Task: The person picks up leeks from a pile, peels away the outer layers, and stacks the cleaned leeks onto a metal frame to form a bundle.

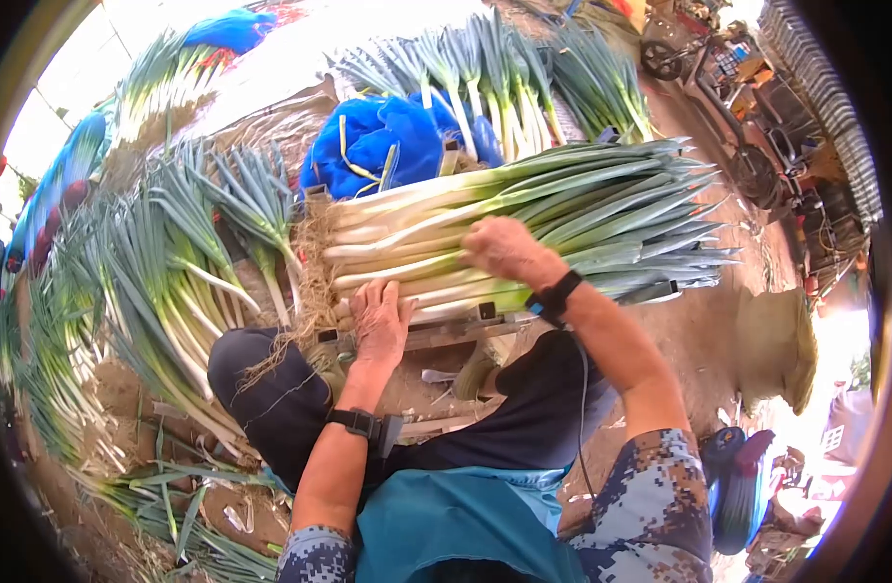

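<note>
A broad pile of leeks (582, 209) lies crosswise before me on a low rack with black-capped posts, its roots (315, 262) to the left and green tips to the right. My left hand (378, 319) rests on the white stalks near the root end, with its fingers stretched out and laid flat. Farther right, where white turns to green, my right hand (504, 250) is closed with curled fingers over the top of the pile. A leek stalk runs to its fingertips, but the hand hides exactly what it holds.
A blue mesh bundle (373, 146) sits behind the rack. More leeks (174, 262) lie on the ground to the left, with others (485, 87) behind. My knees (271, 374) flank the rack's near side. At the right are a woven sack (776, 350) and a wheeled cart (723, 117).
</note>
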`<state>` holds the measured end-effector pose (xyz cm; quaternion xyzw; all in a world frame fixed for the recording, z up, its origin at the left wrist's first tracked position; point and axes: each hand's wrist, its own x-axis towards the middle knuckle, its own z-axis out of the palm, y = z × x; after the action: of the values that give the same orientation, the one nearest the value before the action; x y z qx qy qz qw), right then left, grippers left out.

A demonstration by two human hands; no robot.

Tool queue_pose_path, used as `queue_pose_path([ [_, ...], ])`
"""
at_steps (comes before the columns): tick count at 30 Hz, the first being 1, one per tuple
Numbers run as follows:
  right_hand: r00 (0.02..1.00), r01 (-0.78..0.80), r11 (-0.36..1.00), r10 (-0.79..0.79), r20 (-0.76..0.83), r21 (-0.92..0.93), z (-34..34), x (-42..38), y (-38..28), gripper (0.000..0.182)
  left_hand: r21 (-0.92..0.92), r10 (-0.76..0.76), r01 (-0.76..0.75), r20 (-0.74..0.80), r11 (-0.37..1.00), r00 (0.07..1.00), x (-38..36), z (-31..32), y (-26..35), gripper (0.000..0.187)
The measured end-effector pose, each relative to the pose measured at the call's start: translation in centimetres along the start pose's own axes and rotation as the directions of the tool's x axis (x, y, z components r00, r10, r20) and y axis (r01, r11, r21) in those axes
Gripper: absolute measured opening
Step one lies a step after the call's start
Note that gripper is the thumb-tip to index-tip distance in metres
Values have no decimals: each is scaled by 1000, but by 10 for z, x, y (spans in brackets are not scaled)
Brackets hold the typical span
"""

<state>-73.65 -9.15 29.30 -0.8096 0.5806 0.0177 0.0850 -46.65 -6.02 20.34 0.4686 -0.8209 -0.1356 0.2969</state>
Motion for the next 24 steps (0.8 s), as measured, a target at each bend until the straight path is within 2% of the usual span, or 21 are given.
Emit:
queue_pose_path([
  [2,999,-9,994,5,-37,-106,-15,-19,11,39,-8,7,-7,0,1000,1000,1,-1,-1,43],
  [5,994,-41,996,32,-109,-78,-2,-26,20,38,4,6,-6,-19,1000,1000,1,2,0,43],
  [8,996,-6,1000,6,-85,1,3,-15,10,35,9,13,-13,-41,1000,999,0,7,2,43],
  [9,989,0,1000,3,-149,18,12,-11,5,35,13,21,-20,-52,1000,998,-1,6,-2,43],
  [13,975,12,999,-3,-223,40,18,-14,-3,35,-22,24,-26,-79,999,997,-1,6,-6,49],
  [16,987,-79,994,90,-136,80,16,-16,-5,36,24,26,-23,-142,999,990,3,-2,5,52],
  [17,984,-87,993,99,-151,86,17,-16,-6,37,46,60,-54,-148,997,987,8,-7,8,53],
  [20,984,-75,991,91,-155,109,19,-16,-4,39,-21,78,-82,-140,996,987,34,6,9,45],
  [21,979,-39,994,58,-194,103,20,-16,-2,37,-30,12,-12,8,999,1000,34,15,5,35],
  [24,957,49,996,-28,-289,68,-1,-10,-7,30,-37,45,-51,-154,998,987,29,24,1,27],
])
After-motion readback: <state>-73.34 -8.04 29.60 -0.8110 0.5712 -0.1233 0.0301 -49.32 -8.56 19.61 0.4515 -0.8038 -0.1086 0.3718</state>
